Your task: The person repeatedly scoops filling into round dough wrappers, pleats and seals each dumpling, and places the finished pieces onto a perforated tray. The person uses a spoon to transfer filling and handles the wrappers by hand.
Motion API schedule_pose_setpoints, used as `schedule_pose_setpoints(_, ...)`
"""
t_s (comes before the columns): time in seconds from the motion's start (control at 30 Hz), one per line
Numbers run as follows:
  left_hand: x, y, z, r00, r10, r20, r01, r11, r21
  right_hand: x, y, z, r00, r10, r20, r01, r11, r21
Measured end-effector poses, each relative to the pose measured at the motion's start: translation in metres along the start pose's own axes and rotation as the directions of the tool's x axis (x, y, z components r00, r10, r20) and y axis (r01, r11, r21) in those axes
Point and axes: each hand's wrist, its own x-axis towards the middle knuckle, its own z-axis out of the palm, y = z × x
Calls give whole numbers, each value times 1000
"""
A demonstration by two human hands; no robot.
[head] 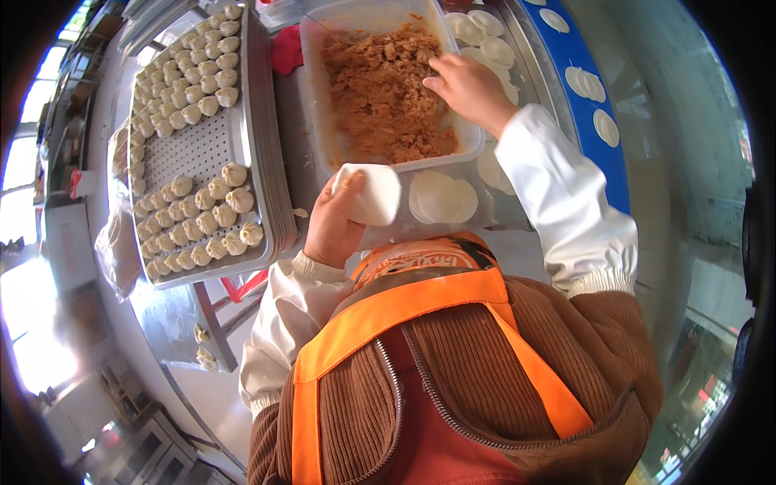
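Observation:
My left hand (339, 221) grips a round dough wrapper (379, 197), its thumb lying over the near side. A smear of brown filling shows beside that thumb. Over the right side of a clear plastic tub (394, 161) is my right hand (470, 85), its thumb and index finger apart and nothing visible between them. Brown minced filling (388, 91) covers much of the tub's bottom. A small stack of wrappers (442, 199) lies in front of the tub, and more wrappers (494, 51) are spread to its right, partly hidden by my right arm.
Rows of pleated buns (206, 82) sit on a perforated metal tray (188, 139) at the left, atop a stack of trays (273, 157). A red cloth (287, 50) lies between tray and tub. At the right runs a blue belt (567, 45) carrying wrappers (585, 83).

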Motion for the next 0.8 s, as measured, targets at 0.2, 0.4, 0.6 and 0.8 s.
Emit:
schedule_pose_setpoints(0.2,-15,11,-31,991,54,-123,-84,964,-252,30,17,24,844,33,535,116,963,-243)
schedule_pose_setpoints(0.4,-21,3,-44,965,64,-256,-134,954,-268,-7,23,-26,807,13,591,-233,925,299)
schedule_pose_setpoints(0.6,-11,7,-36,953,85,-291,-161,955,-249,-34,17,31,849,-158,504,53,975,216)
schedule_pose_setpoints(0.8,-12,9,-40,951,120,-284,-209,928,-309,-30,7,36,732,-230,641,94,966,239)
